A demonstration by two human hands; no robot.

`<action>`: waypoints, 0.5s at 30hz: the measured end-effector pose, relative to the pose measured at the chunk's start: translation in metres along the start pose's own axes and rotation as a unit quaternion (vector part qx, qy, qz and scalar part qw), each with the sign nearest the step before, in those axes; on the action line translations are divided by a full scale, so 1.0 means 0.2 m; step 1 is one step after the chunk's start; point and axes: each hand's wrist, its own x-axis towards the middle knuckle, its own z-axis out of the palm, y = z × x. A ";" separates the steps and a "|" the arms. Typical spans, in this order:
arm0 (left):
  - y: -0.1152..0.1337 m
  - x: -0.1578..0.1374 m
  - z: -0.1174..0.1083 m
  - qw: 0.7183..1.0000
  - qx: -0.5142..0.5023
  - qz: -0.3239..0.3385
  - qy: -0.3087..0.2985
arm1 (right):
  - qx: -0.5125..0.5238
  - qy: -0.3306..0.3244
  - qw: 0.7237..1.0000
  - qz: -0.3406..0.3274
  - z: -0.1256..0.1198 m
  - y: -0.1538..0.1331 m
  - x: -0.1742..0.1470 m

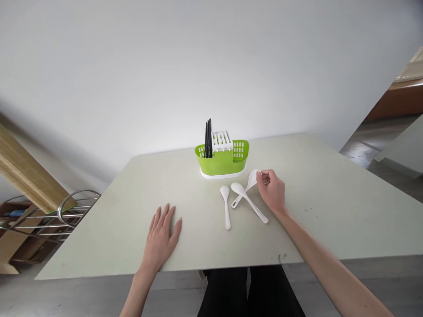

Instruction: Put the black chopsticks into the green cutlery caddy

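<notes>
My right hand (pixel 271 189) pinches the bowl end of a white spoon (pixel 253 178), whose labelled handle slants down to the left. Across that handle lies a second white spoon (pixel 251 203). A third white spoon (pixel 226 207) rests apart, to the left of the crossed pair. My left hand (pixel 162 237) lies flat on the table with its fingers spread and nothing in it. Behind the spoons stands a green utensil holder (pixel 218 165) on a white base. Black chopsticks (pixel 208 138) stand upright in its left part, and a white slotted rack (pixel 222 141) sits in the middle.
The pale table (pixel 109 220) meets a white wall (pixel 211 66) at the back. A metal rack (pixel 79 211) and a bamboo board (pixel 29 171) are off the table's left side, near a cardboard box (pixel 16 246). Dark marks show near the front edge.
</notes>
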 end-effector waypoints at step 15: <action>0.00 0.00 0.00 1.000 -0.001 -0.003 -0.001 | -0.067 0.055 0.991 0.104 -0.05 0.05 0.06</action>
